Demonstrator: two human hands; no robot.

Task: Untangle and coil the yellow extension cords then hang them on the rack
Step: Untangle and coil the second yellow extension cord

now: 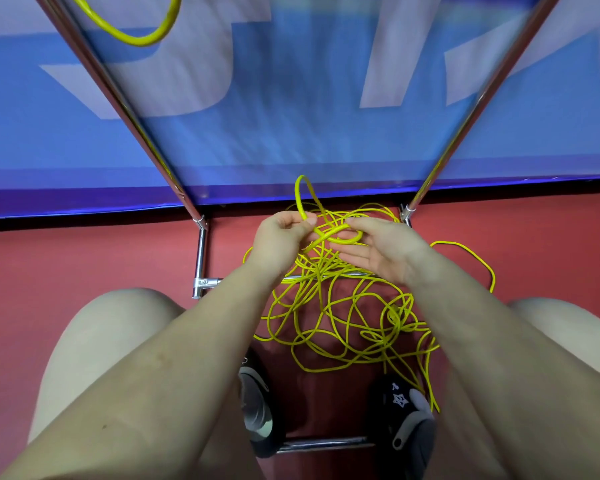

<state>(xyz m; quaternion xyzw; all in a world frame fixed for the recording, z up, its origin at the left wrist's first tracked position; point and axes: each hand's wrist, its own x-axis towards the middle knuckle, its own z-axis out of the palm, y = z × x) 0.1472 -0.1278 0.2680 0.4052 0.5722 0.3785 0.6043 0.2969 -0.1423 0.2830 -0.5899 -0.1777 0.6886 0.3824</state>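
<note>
Left hand (279, 233) pinches a raised loop of the yellow cord (340, 317), whose tangle sprawls on the red floor (84, 258) between the feet; right hand (378, 251), fingers relaxed, cradles another loop. Best feed slack gently, never yank.

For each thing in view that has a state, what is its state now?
Yellow cord pile: tangled, lying loose on the red floor.
Lifted loop: raised above the pile.
Left hand: pinches the lifted loop.
Right hand: open, fingers under a strand.
Hanging cord: looped, up by the rack pole.
</note>
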